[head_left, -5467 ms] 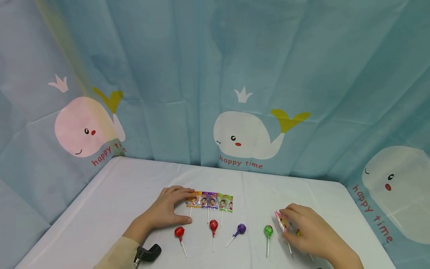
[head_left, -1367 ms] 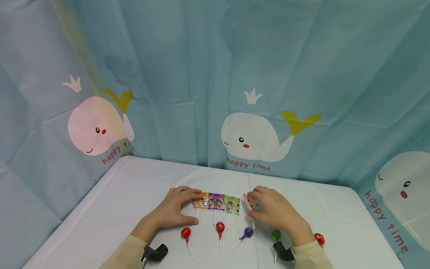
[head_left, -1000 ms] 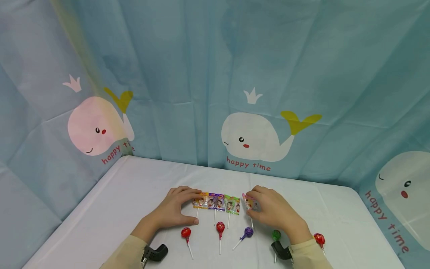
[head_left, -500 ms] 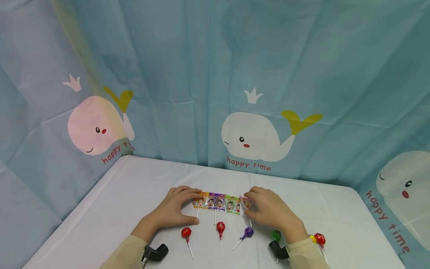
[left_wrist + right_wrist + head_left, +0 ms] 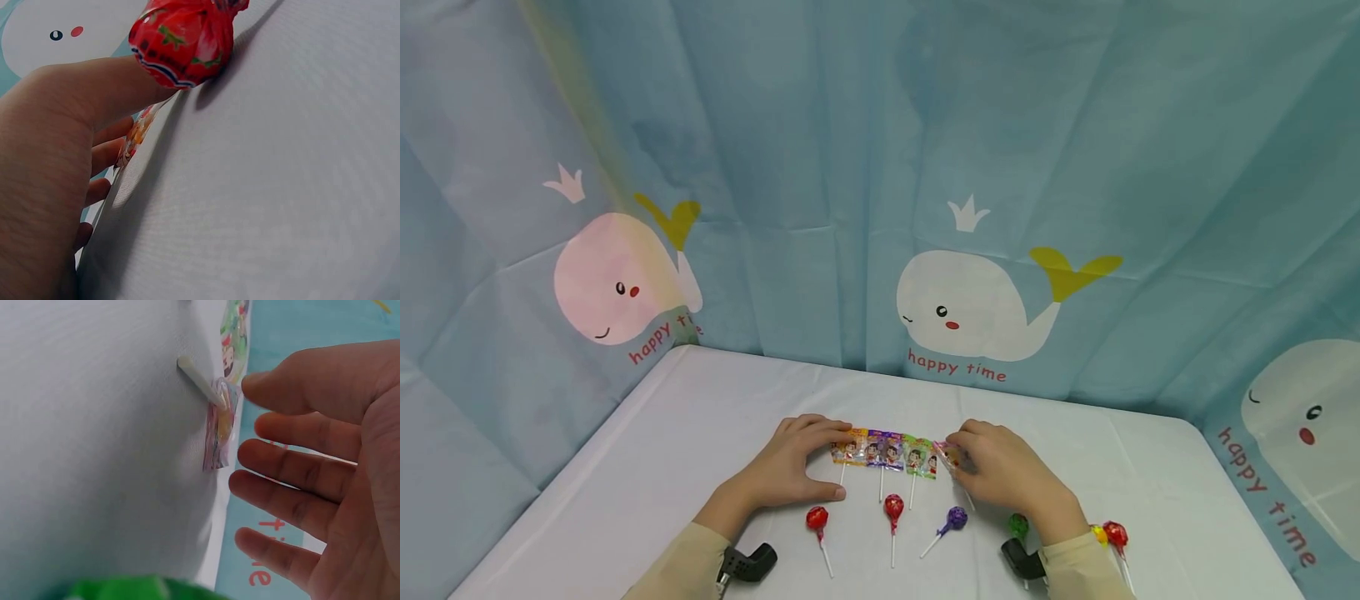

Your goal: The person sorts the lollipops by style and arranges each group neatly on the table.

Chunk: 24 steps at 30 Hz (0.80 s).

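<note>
1. The right hand (image 5: 1007, 471) is held wide, with thumb and fingers parted and nothing gripped; it is placed beside the pink packet (image 5: 950, 454), and whether that packet is touched cannot be told.
2. The left hand (image 5: 782, 467) is also opened wide, its fingers laid over the left part of the orange packet (image 5: 850, 450) and its thumb stretched toward that packet's stick.
3. The pink packet is set at the right end of a row, just past the green packet (image 5: 921, 457) and the purple packet (image 5: 884, 450).
4. Since the earliest view, the pink packet has been brought in from the right; the gap to the green packet seen about a second ago now looks closed. The left hand's place has been kept.
5. A broad stretch of worktop (image 5: 1112, 467) is left between the row and the far edge, which is backed by a curtain (image 5: 820, 167).
6. The near side is taken up by round lollipops, among them a red lollipop (image 5: 893, 505) and a violet lollipop (image 5: 957, 518); a dark green lollipop (image 5: 1018, 525) is partly hidden by the right wrist's camera (image 5: 1022, 560).
</note>
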Each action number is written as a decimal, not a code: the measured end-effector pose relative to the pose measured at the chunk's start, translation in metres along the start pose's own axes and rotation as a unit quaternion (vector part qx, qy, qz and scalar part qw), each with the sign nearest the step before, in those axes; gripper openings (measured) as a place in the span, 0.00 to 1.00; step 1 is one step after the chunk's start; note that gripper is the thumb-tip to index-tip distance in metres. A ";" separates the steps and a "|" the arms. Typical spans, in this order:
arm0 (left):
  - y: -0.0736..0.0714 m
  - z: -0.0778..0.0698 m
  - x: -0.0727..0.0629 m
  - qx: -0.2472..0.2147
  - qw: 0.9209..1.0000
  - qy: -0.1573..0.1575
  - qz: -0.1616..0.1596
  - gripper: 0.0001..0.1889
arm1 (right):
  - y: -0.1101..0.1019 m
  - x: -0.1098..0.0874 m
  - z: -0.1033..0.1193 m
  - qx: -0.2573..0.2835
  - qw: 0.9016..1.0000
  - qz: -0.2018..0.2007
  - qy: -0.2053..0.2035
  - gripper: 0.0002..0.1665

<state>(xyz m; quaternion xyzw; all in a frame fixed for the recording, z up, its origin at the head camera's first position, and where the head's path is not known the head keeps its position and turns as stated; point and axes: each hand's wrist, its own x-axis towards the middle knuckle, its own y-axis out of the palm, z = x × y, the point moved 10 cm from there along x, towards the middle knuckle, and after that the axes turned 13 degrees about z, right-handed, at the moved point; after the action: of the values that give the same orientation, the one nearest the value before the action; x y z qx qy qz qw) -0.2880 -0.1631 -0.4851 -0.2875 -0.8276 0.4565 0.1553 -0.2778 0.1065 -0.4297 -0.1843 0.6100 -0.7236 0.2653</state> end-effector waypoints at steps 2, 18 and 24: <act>0.000 0.000 0.001 0.000 1.000 0.001 0.000 0.40 | 0.000 -0.001 0.000 0.008 1.000 -0.001 -0.004 0.16; 0.000 -0.001 0.001 0.007 1.000 0.004 0.000 0.40 | 0.005 -0.002 0.000 0.004 1.000 0.015 -0.002 0.15; 0.000 -0.001 0.002 0.005 1.000 0.003 0.002 0.41 | 0.007 -0.003 0.001 0.012 0.999 0.029 0.015 0.19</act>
<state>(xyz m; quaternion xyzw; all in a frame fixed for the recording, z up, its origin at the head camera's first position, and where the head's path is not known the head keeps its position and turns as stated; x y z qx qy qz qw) -0.2892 -0.1616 -0.4849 -0.2898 -0.8244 0.4598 0.1580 -0.2737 0.1071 -0.4367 -0.1524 0.6102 -0.7255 0.2793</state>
